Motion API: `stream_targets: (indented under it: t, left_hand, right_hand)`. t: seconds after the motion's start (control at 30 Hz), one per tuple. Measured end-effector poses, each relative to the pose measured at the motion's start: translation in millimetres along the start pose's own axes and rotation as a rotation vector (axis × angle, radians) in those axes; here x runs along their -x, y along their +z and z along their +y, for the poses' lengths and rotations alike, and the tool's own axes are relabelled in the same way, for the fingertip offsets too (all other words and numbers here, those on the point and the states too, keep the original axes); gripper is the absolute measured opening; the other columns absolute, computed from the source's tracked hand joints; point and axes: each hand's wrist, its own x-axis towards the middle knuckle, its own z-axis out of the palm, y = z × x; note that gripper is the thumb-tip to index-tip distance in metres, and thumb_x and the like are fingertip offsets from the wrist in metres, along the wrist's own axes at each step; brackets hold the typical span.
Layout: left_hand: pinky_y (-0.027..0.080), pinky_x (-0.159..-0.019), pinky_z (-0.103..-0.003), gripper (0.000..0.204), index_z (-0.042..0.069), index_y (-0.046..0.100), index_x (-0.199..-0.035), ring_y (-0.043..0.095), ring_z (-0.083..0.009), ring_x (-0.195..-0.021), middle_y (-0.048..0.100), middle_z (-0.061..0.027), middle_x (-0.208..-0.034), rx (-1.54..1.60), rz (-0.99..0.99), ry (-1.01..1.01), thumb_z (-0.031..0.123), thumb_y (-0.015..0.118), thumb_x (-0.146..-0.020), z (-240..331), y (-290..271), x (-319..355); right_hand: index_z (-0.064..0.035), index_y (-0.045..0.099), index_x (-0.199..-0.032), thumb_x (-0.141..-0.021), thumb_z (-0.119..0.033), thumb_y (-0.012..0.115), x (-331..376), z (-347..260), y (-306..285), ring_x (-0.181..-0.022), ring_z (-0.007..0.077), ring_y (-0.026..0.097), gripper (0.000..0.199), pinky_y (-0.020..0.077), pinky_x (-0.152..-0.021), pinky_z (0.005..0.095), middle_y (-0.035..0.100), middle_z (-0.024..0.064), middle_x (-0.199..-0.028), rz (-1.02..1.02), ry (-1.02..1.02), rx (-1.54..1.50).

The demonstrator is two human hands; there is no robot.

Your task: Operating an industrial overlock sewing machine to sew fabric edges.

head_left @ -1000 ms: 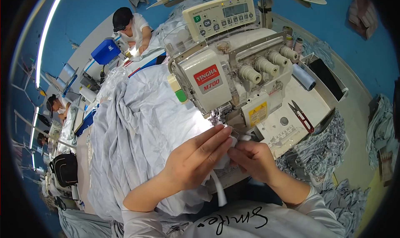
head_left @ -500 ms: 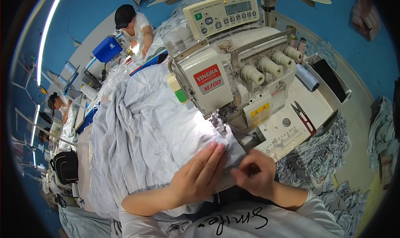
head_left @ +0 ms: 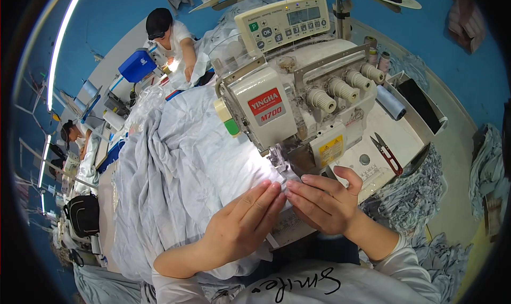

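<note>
An overlock sewing machine (head_left: 269, 126) stands in front of me, its lamp lighting the needle area. Pale grey-white fabric (head_left: 197, 160) spreads from its presser foot (head_left: 277, 157) in loose folds to the left. My left hand (head_left: 242, 224) lies on the fabric just below the foot, fingers stretched out and held together. Beside it my right hand (head_left: 327, 203) rests its extended fingertips on the fabric's edge, thumb raised. Both sets of fingertips nearly meet at the foot. Whatever lies beneath the fingers is hidden.
Red-handled thread snips (head_left: 387, 154) lie on the machine bed's right side. Behind them are a pale blue thread cone (head_left: 392, 102) and a white tray (head_left: 436, 112). Crumpled patterned cloth (head_left: 410, 197) hangs at the right. A co-worker (head_left: 173, 38) sews at the far left.
My right hand has uncurled and moved up and left to the fabric by the foot. The fabric's edge near the foot has shifted up. My left hand has stayed nearly in place.
</note>
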Motion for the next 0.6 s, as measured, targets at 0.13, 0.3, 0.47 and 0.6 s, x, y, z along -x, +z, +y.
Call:
stream_targets:
  t: [0.13, 0.3, 0.47, 0.6]
  left_hand:
    - [0.052, -0.083, -0.033, 0.035, 0.0, 0.065, -0.105, 0.062, -0.0263, -0.102, 0.061, -0.0127, -0.111, 0.044, -0.009, -0.057, 0.004, 0.063, -0.07, -3, -1, -2]
    - [0.051, -0.084, -0.033, 0.038, 0.0, 0.063, -0.108, 0.061, -0.0271, -0.103, 0.061, -0.013, -0.112, 0.075, -0.003, -0.082, 0.003, 0.062, -0.07, -10, 0, -4]
    - [0.051, -0.081, -0.033, 0.039, -0.001, 0.058, -0.112, 0.06, -0.0267, -0.102, 0.059, -0.0132, -0.114, -0.014, -0.086, -0.089, 0.006, 0.056, -0.074, -23, -3, -5]
    - [0.051, -0.078, -0.033, 0.036, -0.002, 0.059, -0.108, 0.06, -0.0271, -0.099, 0.06, -0.0138, -0.11, -0.053, -0.065, -0.14, 0.005, 0.056, -0.074, -37, 0, -13]
  right_hand:
    - [-0.0168, 0.067, -0.091, -0.071, -0.024, 0.072, -3, 3, 2, -0.098, 0.0139, 0.057, 0.022, 0.0309, -0.095, 0.0428, 0.065, -0.0045, -0.104, 0.026, -0.003, -0.019]
    - [-0.0162, 0.067, -0.089, -0.071, -0.027, 0.074, -11, 5, 1, -0.097, 0.0144, 0.058, 0.022, 0.0325, -0.094, 0.0441, 0.065, -0.0049, -0.1, 0.018, 0.003, -0.018]
    - [-0.0143, 0.066, -0.089, -0.072, -0.028, 0.074, -19, 8, 2, -0.093, 0.0154, 0.058, 0.023, 0.0373, -0.092, 0.0423, 0.064, -0.0029, -0.096, -0.016, 0.002, -0.011]
    - [-0.0105, 0.064, -0.094, -0.073, -0.028, 0.073, 2, -20, 12, -0.089, 0.0181, 0.059, 0.028, 0.0454, -0.077, 0.0336, 0.062, 0.0021, -0.093, -0.018, -0.096, -0.26]
